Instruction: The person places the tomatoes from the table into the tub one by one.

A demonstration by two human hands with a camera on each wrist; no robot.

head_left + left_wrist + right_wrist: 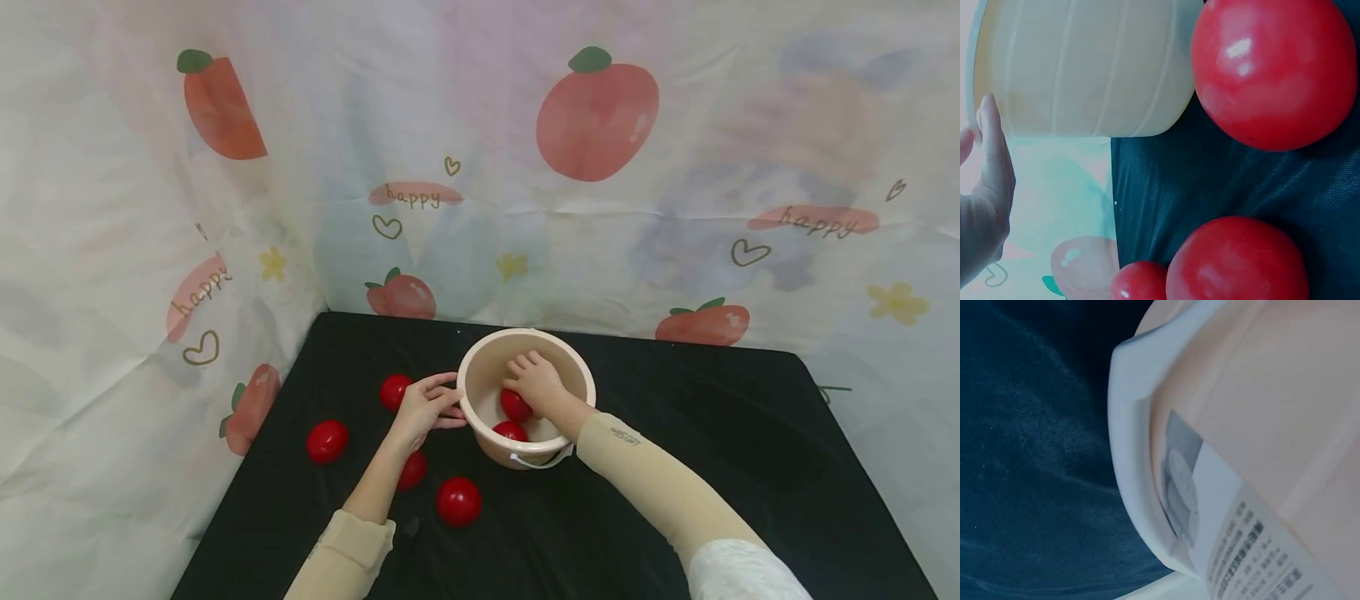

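Observation:
A beige bucket (480, 350) stands upright on the black-covered table, its white handle (543, 460) hanging down at the near side. My left hand (426, 408) holds the bucket's left rim, with the rim between thumb and fingers in the left wrist view. My right hand (537, 385) reaches down inside the bucket, fingers spread above a red ball (515, 406). Another red ball (511, 431) lies beside that one, partly behind the near rim. In the right wrist view only the bucket's outer wall (1291, 412), handle and printed label (1241, 544) show; the hand is hidden.
Left of the bucket, several red balls lie on the black cloth (675, 500): one at far left (327, 442), one behind my left hand (394, 392), one partly under my forearm (412, 471), one nearer (459, 502). A fruit-printed curtain (480, 108) borders the table's back and left.

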